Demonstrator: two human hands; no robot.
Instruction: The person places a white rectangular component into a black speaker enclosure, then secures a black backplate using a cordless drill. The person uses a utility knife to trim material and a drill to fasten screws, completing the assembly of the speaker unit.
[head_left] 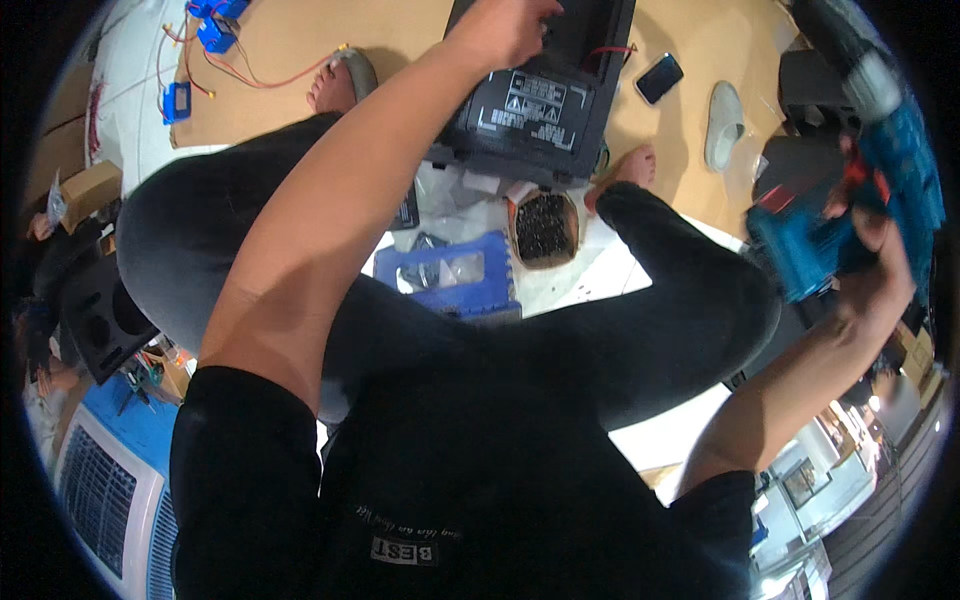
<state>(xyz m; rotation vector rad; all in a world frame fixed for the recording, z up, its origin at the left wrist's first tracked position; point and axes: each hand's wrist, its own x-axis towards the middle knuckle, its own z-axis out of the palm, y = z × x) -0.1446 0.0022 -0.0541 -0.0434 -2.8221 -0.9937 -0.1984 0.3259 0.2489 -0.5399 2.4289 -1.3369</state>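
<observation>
Power tool (908,158) gripped by right hand (872,230), well apart from black case (530,120). Case set between feet (634,172); left hand (505,30) curled over it, hold cannot be told. Case best braced firmly before tool is applied.

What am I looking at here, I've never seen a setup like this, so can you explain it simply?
There's no robot, just a person's own bare hands. The single picture comes from a wide camera on their head looking down, so edges bend and their lap fills the middle. The left hand is at a black case; whether it grips anything is unclear. The right hand holds a blurred blue-green power tool. On brown sheeting lie a phone and a slipper. Between the legs stands a small carton of dark bits. Upper left are blue blocks with wires.
</observation>
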